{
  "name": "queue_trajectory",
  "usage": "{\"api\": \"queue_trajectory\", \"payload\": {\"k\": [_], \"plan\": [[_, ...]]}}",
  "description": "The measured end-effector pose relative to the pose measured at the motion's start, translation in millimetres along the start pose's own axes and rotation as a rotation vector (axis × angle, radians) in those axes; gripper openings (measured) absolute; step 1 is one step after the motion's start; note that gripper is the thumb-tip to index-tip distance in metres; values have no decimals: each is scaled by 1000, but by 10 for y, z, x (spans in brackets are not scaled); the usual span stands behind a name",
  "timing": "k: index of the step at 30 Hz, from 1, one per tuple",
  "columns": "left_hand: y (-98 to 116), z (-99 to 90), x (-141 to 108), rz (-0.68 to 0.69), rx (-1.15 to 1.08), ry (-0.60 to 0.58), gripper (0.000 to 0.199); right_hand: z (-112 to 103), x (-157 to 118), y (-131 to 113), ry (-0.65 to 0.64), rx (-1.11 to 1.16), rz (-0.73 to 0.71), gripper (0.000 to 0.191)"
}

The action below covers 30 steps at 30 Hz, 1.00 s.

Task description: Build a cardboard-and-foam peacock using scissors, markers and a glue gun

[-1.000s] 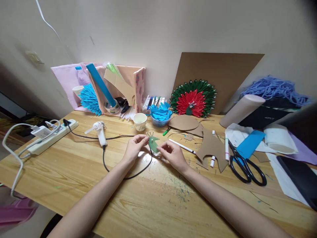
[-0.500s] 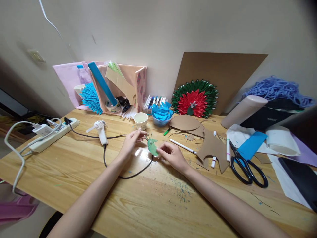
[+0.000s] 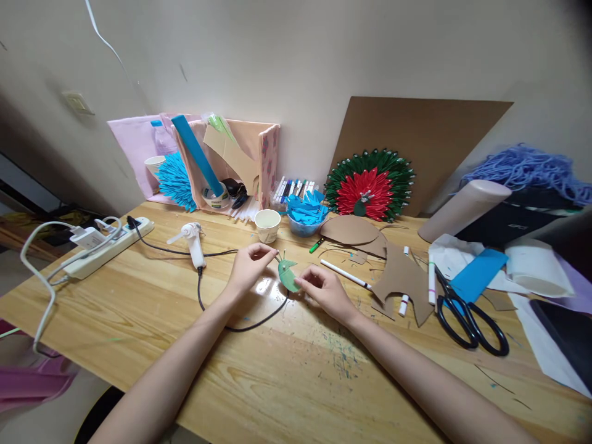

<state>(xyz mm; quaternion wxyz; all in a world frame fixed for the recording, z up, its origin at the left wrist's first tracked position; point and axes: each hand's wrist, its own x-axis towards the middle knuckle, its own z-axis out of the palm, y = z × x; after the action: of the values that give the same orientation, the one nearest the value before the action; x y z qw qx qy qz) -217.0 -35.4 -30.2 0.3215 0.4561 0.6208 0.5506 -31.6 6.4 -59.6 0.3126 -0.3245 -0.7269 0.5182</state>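
A small green cut-out (image 3: 287, 277), shaped like a bird's head with a beak-like notch, has a pale bead on it and several thin stalks rising from its top. Its lower right edge is pinched between the thumb and fingers of my right hand (image 3: 327, 292). My left hand (image 3: 250, 266) is closed in a pinch at one of the thin stalks, at the cut-out's upper left. A paper cup (image 3: 267, 226) stands just behind my left fingers. The white glue gun (image 3: 193, 245) rests to the left, its black cord passing under my hands.
Markers, cardboard pieces (image 3: 402, 280) and black-handled scissors (image 3: 472, 324) lie to the right. Behind stand a bowl of blue strips (image 3: 306, 216) and a red-and-green fan-shaped craft (image 3: 370, 185) against a cardboard sheet (image 3: 430, 135). A power strip (image 3: 108, 250) sits at left.
My left fingers have come away from in front of the cup and closed at the stalks. My right hand still holds the green cut-out. The view has shifted slightly.
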Motion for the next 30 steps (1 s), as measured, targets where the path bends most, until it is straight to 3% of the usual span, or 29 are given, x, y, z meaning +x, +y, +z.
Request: {"api": "queue_trajectory", "payload": {"k": [12,21,24,30], "plan": [[-19,-49,42,-31,-66,54,24,0,-8,37,-18,-6,0,21],[-46,-101,50,-69,-1,274,28,3,-9,41,8,9,10,24],[-44,-90,70,-53,-63,241,30,0,-9,35,-2,5,-2,23],[-10,-15,54,-80,-162,11,33,-3,-8,18,-41,-24,0,22]]}}
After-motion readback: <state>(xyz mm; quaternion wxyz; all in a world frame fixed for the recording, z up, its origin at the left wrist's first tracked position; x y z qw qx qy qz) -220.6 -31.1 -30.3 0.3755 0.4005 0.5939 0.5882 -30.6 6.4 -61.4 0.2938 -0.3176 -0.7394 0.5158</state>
